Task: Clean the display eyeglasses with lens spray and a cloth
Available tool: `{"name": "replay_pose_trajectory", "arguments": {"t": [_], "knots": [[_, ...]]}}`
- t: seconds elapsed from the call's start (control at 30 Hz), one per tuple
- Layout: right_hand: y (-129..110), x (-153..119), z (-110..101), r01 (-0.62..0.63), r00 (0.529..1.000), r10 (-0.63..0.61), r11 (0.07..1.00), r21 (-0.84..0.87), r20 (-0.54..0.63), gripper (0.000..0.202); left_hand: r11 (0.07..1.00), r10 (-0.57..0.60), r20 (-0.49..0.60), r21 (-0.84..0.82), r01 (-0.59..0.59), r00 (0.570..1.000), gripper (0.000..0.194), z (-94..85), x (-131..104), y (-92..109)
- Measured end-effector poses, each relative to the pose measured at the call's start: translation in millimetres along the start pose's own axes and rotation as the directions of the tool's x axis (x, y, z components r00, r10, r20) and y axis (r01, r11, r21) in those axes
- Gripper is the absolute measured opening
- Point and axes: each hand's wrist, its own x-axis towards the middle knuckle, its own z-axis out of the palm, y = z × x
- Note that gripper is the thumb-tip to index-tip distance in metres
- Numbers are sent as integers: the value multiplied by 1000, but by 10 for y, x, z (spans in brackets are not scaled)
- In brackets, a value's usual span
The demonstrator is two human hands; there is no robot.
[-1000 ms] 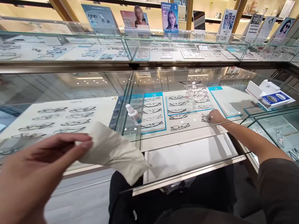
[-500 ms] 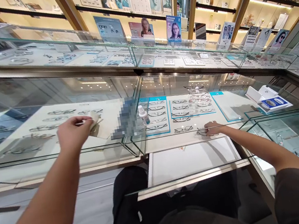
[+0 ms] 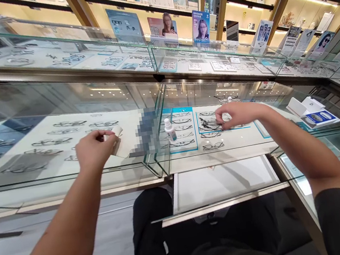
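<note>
1. We count one white bottle (image 3: 169,131), upright on the glass-topped desk (image 3: 125,172); we place everything else from it.
2. We have one pair of eyeglasses (image 3: 207,122) in our grasp, dark-framed and blurred, to the right of the bottle.
3. We count one pale cloth (image 3: 121,146), left of the bottle; whether its lower edge touches the glass we cannot tell.
4. Just right of the bottle we make out about five spectacle frames (image 3: 180,128) in a column on one blue-edged card; further right a second group is partly hidden by our hand, so we cannot count it.
5. One box (image 3: 317,117), its flaps raised, sits well right of the bottle, and one white drawer (image 3: 223,183) stands pulled out in front of it, to the right.
6. Our left hand (image 3: 98,149) is left of the bottle, thumb and fingers pinched together on the cloth; the forearm slants up from the lower left, nearly straight.
7. Our right hand (image 3: 222,122) is right of the bottle, fingers curled inward and thumb close to them, gripping the eyeglasses at one side; the elbow is bent, the forearm rises leftward and the wrist bends so the fingers point toward the bottle.
</note>
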Motion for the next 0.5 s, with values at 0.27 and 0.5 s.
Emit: {"name": "replay_pose_trajectory", "arguments": {"t": [0.27,0.5], "knots": [[550,1262,44,-269,948,210,930,-250,-239,9,999,40,31,-13,-40,999,27,27,15,-61],[836,1531,177,-290,942,227,921,-261,-246,11,999,46,42,11,-46,998,27,45,45,-88]]}}
